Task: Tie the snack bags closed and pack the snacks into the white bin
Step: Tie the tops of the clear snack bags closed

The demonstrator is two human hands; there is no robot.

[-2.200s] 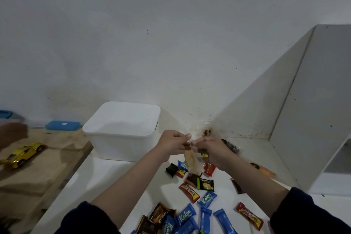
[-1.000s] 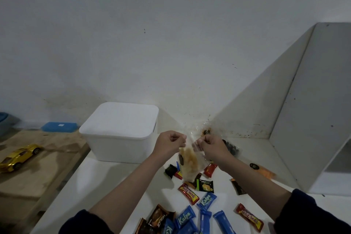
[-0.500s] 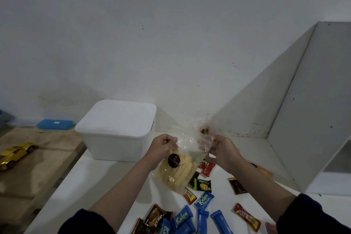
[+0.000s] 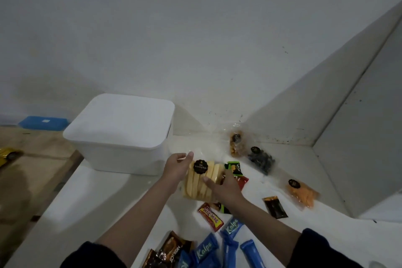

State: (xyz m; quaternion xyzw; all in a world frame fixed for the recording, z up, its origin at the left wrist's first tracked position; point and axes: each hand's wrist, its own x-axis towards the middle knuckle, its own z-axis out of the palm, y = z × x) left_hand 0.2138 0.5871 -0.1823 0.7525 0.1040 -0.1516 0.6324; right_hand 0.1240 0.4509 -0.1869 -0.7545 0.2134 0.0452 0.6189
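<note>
You hold the clear snack bag [image 4: 199, 183] of yellow sticks low over the tabletop [image 4: 104, 198], right beside the white bin [image 4: 121, 132]. Your left hand [image 4: 177, 167] cups its side, fingers straight; your right hand [image 4: 224, 185] lies flat on it. The bin's lid is on (lift it first).

left hand [image 4: 176, 168] open, right hand [image 4: 224, 185] flat (fingers spread)
</note>
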